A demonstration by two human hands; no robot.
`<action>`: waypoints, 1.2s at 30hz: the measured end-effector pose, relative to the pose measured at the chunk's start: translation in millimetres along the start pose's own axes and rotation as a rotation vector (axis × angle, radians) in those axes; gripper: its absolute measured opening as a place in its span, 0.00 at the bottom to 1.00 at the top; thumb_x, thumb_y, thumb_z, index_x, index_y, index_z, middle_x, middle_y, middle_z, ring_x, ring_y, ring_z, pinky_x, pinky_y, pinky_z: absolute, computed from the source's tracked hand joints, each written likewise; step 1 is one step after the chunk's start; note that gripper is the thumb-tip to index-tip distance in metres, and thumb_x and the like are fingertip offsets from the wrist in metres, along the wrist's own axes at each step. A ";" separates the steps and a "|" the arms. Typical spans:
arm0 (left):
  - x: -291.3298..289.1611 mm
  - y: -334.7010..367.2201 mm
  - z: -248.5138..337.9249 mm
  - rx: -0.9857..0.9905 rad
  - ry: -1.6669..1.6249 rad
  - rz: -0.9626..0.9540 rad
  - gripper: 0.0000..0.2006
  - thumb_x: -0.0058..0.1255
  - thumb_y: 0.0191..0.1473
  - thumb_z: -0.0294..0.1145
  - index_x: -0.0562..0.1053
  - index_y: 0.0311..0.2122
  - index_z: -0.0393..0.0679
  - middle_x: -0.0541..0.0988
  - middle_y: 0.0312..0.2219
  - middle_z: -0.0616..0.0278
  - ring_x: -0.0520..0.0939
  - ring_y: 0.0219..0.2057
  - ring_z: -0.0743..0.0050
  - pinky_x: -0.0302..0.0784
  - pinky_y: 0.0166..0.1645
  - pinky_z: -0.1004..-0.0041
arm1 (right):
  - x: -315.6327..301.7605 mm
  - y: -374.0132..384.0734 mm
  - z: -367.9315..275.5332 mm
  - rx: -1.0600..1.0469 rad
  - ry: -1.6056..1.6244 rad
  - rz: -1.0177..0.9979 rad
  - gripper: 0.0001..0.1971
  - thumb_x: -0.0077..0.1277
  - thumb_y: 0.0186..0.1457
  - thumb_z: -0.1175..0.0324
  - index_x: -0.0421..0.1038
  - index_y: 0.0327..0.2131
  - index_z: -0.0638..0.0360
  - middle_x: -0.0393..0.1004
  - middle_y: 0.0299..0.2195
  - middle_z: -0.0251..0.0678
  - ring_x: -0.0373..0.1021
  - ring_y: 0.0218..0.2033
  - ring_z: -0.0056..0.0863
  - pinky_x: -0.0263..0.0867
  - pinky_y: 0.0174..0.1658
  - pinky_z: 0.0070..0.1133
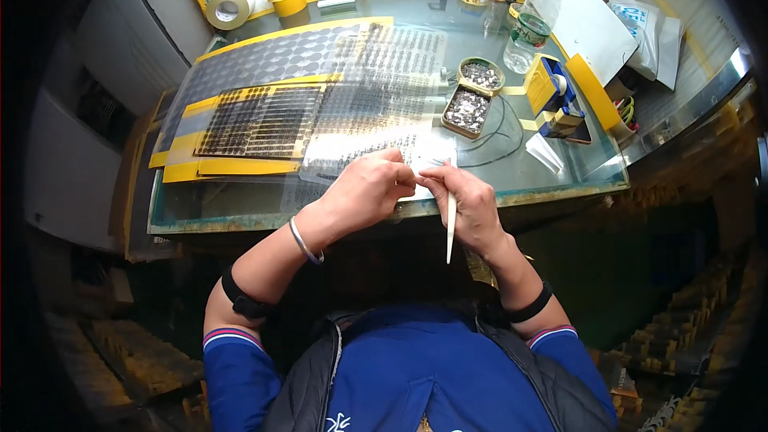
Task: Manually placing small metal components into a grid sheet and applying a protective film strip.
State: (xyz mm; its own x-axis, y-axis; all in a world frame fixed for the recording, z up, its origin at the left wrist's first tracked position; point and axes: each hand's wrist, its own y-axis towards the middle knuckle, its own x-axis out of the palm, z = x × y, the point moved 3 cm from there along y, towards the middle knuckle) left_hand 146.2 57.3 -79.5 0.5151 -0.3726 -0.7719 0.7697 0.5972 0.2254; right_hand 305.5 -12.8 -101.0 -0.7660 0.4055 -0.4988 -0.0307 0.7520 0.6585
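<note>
My left hand (362, 194) is closed in a pinch just over the table's near edge. Whatever lies between its fingertips is too small to make out. Close beside it, my right hand (474, 206) grips a slim, cream-white tapered handle (450, 228), whose narrow end points back toward me. The tool's working end is unclear among the fingers. Beyond my hands, clear sheets (376, 116) printed with rows of small dark marks lie under bright glare. To their left is a dark gridded panel (260, 122) with yellow borders.
Two small tins, one rectangular (467, 110) and one round (482, 74), hold dark and white bits. A blue tape dispenser (552, 96) and a clear bottle (534, 24) stand at right. Tape rolls (229, 10) line the back left. The glass tabletop's near edge (216, 226) runs before me.
</note>
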 end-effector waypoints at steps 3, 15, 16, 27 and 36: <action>3.6 -0.2 1.4 0.191 0.065 0.015 0.05 0.55 0.48 0.24 0.74 0.31 0.37 0.72 0.28 0.53 0.77 0.33 0.52 0.73 0.37 0.63 | -0.9 -1.7 2.1 0.045 0.008 -0.053 0.05 0.55 0.54 0.74 0.74 0.35 0.59 0.77 0.28 0.44 0.75 0.30 0.41 0.69 0.32 0.30; -7.2 -0.2 6.6 0.232 0.098 -0.076 0.06 0.51 0.52 0.25 0.73 0.35 0.37 0.74 0.31 0.52 0.78 0.34 0.52 0.74 0.39 0.62 | -2.7 -3.9 4.1 0.046 0.065 -0.134 0.16 0.63 0.46 0.71 0.71 0.39 0.61 0.79 0.33 0.42 0.77 0.36 0.37 0.72 0.40 0.27; -10.2 0.6 7.3 0.229 0.095 -0.109 0.08 0.52 0.53 0.26 0.75 0.38 0.38 0.75 0.32 0.53 0.79 0.33 0.53 0.75 0.38 0.62 | -3.7 -3.6 3.5 0.051 0.071 -0.132 0.15 0.62 0.46 0.72 0.71 0.39 0.61 0.79 0.34 0.42 0.77 0.37 0.37 0.72 0.40 0.27; -4.6 10.8 24.2 0.464 0.605 -0.325 0.05 0.47 0.47 0.24 0.71 0.31 0.37 0.72 0.29 0.57 0.78 0.34 0.62 0.77 0.40 0.67 | -5.2 -3.9 3.6 0.100 0.129 -0.141 0.11 0.51 0.46 0.80 0.71 0.37 0.65 0.79 0.33 0.45 0.77 0.36 0.41 0.65 0.56 0.32; -3.0 10.9 4.4 0.338 0.172 -0.160 0.05 0.53 0.47 0.23 0.73 0.32 0.36 0.73 0.28 0.54 0.78 0.31 0.54 0.75 0.37 0.63 | -6.3 -4.0 -0.2 0.116 0.127 -0.140 0.10 0.51 0.46 0.78 0.72 0.36 0.66 0.78 0.33 0.45 0.76 0.36 0.44 0.67 0.54 0.34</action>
State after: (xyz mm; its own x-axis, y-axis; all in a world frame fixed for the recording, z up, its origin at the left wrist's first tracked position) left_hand 154.7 61.8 -72.1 0.3305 -0.3004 -0.8948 0.9303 0.2638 0.2550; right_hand 310.3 -18.5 -100.4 -0.8342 0.2297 -0.5014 -0.0744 0.8540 0.5149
